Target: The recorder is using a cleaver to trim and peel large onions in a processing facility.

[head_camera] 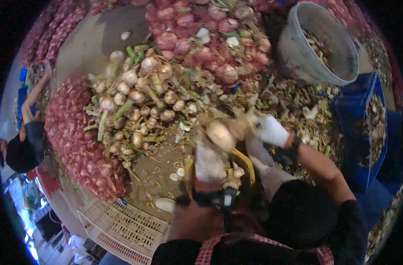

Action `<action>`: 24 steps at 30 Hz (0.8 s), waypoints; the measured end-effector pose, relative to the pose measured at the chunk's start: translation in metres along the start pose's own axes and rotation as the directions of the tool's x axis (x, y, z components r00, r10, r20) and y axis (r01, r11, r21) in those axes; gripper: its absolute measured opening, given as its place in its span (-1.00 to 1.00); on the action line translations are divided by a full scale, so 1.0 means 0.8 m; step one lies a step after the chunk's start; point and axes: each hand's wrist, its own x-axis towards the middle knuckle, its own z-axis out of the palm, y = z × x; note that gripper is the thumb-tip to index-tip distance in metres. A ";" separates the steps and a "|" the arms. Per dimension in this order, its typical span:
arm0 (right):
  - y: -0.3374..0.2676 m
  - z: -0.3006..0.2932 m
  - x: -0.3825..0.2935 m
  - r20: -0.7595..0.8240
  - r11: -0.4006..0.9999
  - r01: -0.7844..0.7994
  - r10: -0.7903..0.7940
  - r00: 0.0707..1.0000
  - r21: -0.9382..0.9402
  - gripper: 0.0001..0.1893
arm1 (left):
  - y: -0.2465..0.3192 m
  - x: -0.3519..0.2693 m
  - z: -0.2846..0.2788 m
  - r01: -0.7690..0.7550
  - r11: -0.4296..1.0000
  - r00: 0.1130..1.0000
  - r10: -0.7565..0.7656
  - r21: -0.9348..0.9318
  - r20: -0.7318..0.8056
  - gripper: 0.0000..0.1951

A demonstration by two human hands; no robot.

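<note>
My left hand (210, 160), in a pale glove, holds a large garlic bulb (220, 135) up by its fingertips; motion blurs both. To its right is my right hand (271, 131), in a white glove, with curled fingers beside a blurred bunch of dry stalk or husk (242, 124). Whether a tool is in that hand is not clear. Beneath my left wrist, more garlic bulbs (233, 177) lie between the yellow curved edges of a container (246, 162). A heap of loose garlic bulbs with cut green stems (138, 96) lies ahead on the left.
Red mesh sacks of garlic stand at left (79, 142) and ahead (214, 43). A grey bucket (287, 53) and blue bin (353, 132) hold scraps. Husks (297, 102) cover the ground at right. A plastic crate (128, 228) sits lower left; another person (26, 139) works far left.
</note>
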 end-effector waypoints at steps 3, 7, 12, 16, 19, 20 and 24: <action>-0.049 -0.010 -0.006 -0.145 0.960 -0.130 0.170 0.975 0.248 -0.68 | 0.028 -0.053 -0.010 0.383 0.569 0.923 -0.225 0.727 -0.311 -0.48; -0.065 -0.042 0.020 -0.171 0.932 -0.162 0.226 0.959 0.324 -0.71 | 0.112 -0.019 -0.041 0.207 -0.572 0.974 0.195 0.794 -0.113 -0.48; -0.097 -0.017 0.021 -0.069 0.917 -0.188 0.226 0.972 0.352 -0.70 | 0.199 0.050 -0.099 0.431 -0.845 0.886 0.463 0.316 0.031 -0.51; -0.087 -0.004 0.013 -0.051 0.927 -0.188 0.215 0.975 0.325 -0.68 | 0.176 0.067 -0.081 0.524 -0.679 0.842 0.505 0.515 -0.191 -0.44; -0.089 -0.016 0.014 -0.009 0.830 -0.282 0.326 0.945 0.481 -0.67 | 0.101 0.047 -0.038 0.259 -0.293 0.925 0.351 0.920 -0.149 -0.45; -0.100 -0.011 0.020 -0.017 0.841 -0.238 0.281 0.960 0.486 -0.66 | 0.082 0.032 -0.031 0.256 -0.136 0.885 0.432 0.957 -0.175 -0.45; -0.123 -0.012 0.030 -0.033 0.875 -0.187 0.225 0.974 0.446 -0.58 | 0.041 0.022 -0.011 0.143 0.271 0.957 0.207 0.952 -0.203 -0.44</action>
